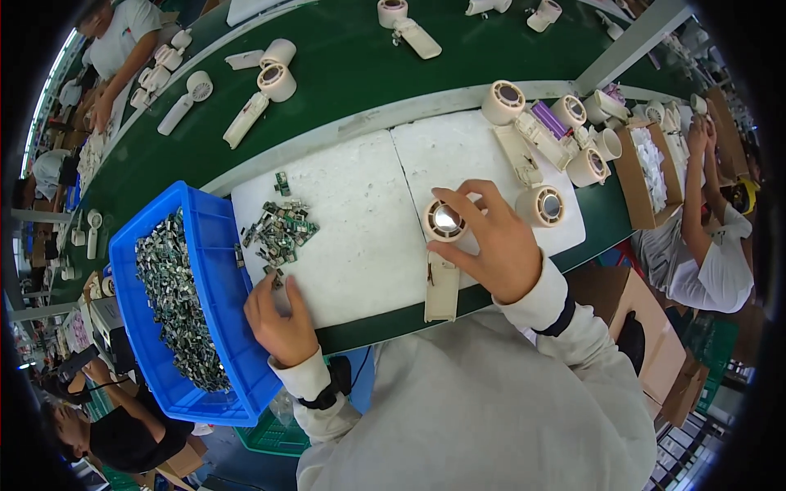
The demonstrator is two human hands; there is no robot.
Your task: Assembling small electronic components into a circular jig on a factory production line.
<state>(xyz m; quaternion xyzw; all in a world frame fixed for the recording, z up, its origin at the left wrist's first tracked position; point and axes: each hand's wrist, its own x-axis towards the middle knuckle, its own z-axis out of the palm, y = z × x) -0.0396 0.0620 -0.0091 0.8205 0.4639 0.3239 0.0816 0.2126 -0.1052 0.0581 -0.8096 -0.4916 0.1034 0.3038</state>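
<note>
My right hand (501,245) grips the round head of a cream handheld fan (443,290), thumb and fingers on either side of its rim. The fan lies on the white foam board (360,196) with its open-backed handle toward me. At the board's left, my left hand (281,326) rests with thumb and fingers apart, its fingertips beside a few small circuit boards (274,274). Whether they touch one I cannot tell. Just beyond lies a loose pile of green circuit boards (282,229).
A blue bin (237,327) full of circuit boards stands at the left. Several fan bodies (517,155) crowd the right end of the foam board. Across the far side runs a green conveyor belt (344,74) carrying more fans. Co-workers sit at both sides, near a cardboard box (634,188) at right.
</note>
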